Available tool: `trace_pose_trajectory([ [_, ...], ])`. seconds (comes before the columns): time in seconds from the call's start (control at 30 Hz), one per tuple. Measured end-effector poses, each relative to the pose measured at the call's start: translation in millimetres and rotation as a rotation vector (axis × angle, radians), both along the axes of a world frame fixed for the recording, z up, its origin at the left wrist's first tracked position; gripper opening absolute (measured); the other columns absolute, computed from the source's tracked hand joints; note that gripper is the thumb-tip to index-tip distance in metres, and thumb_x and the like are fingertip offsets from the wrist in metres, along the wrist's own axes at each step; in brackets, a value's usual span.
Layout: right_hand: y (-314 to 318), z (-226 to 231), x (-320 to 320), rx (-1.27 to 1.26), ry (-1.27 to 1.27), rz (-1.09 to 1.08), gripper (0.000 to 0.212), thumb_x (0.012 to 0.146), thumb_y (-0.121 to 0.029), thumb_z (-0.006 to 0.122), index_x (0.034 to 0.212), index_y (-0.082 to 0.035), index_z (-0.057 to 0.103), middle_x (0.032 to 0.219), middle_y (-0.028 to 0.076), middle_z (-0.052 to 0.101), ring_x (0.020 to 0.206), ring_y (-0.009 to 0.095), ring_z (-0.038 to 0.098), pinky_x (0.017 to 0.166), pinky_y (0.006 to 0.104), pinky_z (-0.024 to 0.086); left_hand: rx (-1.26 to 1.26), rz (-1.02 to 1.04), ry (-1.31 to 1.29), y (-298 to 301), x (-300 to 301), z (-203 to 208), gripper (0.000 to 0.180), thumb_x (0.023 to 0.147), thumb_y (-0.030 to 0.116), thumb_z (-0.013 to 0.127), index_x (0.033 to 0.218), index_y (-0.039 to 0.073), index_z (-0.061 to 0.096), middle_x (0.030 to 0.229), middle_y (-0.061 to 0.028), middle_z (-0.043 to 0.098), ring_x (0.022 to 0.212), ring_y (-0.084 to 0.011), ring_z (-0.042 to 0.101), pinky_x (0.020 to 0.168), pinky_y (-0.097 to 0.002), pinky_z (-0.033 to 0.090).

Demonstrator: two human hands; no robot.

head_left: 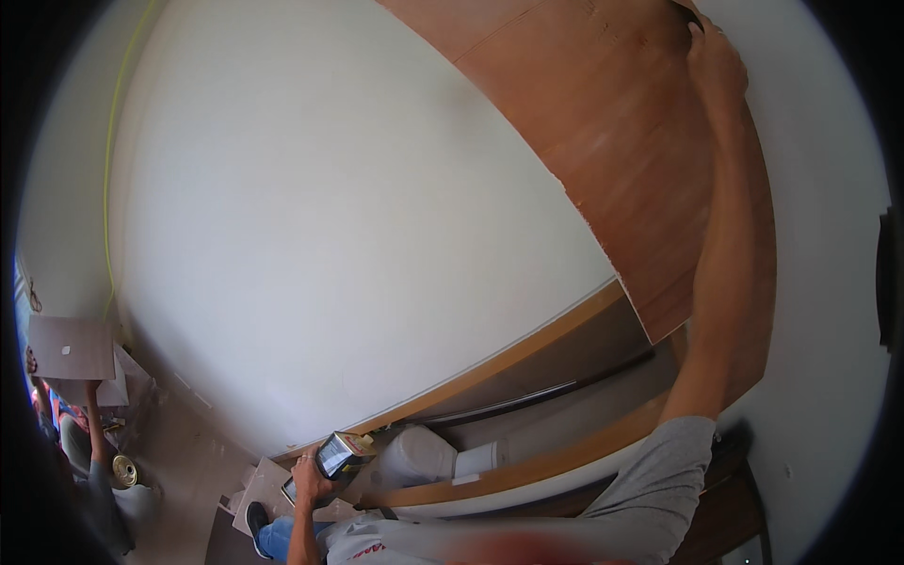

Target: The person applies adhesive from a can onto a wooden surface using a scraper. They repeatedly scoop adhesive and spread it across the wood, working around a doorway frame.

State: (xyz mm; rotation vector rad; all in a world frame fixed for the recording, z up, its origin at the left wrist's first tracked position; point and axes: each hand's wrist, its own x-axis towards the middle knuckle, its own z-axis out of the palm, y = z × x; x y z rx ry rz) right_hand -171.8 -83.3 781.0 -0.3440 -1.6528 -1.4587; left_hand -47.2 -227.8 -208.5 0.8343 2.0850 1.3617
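My left hand (309, 476) is low in the view, wrapped round a rectangular metal can (344, 456) with dark sides and a gold-coloured top. The can is tilted. My right arm reaches far up along a large reddish-brown wood panel (612, 141), which stands beside the white wall at the right. My right hand (718, 66) is closed near the panel's upper right edge, around something dark (680, 21) that lies against the panel. What this dark thing is cannot be made out.
A wooden-edged recess (546, 428) below me holds a white bucket (417, 456) and a dark rail. A large white wall (330, 217) fills the middle. At the far left a co-worker holds a brown board (71, 339), near a round gold-coloured tin (124, 470). A yellow line (108, 169) hangs there.
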Motion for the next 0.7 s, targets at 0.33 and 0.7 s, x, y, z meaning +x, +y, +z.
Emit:
trace_pose_trajectory([
  [0.33, -17.3, -200.9, -10.7, 0.047, -0.246, 0.061, 0.031, 0.105, -0.015, 0.057, 0.133, -0.022, 0.069, 0.117, 0.007, 0.073, 0.102, 0.031, 0.070, 0.082, 0.0426, 0.059, 0.000, -0.043, 0.006, 0.5, -5.6, -3.0, 0.108, 0.047, 0.035, 0.096, 0.143, 0.010, 0.053, 0.129, -0.0194, 0.067, 0.124, -0.0405, 0.062, 0.103, -0.0541, 0.047],
  [0.7, -34.1, -321.8, 38.9, -0.128, -0.499, 0.235, 0.035, 0.093, -0.006, 0.067, 0.126, -0.017, 0.072, 0.112, 0.003, 0.072, 0.100, 0.024, 0.070, 0.074, 0.0383, 0.058, -0.002, -0.021, 0.011, -7.7, -6.3, 21.0, 0.112, 0.045, 0.034, 0.097, 0.145, 0.010, 0.052, 0.133, -0.0221, 0.066, 0.125, -0.0413, 0.062, 0.106, -0.0506, 0.048],
])
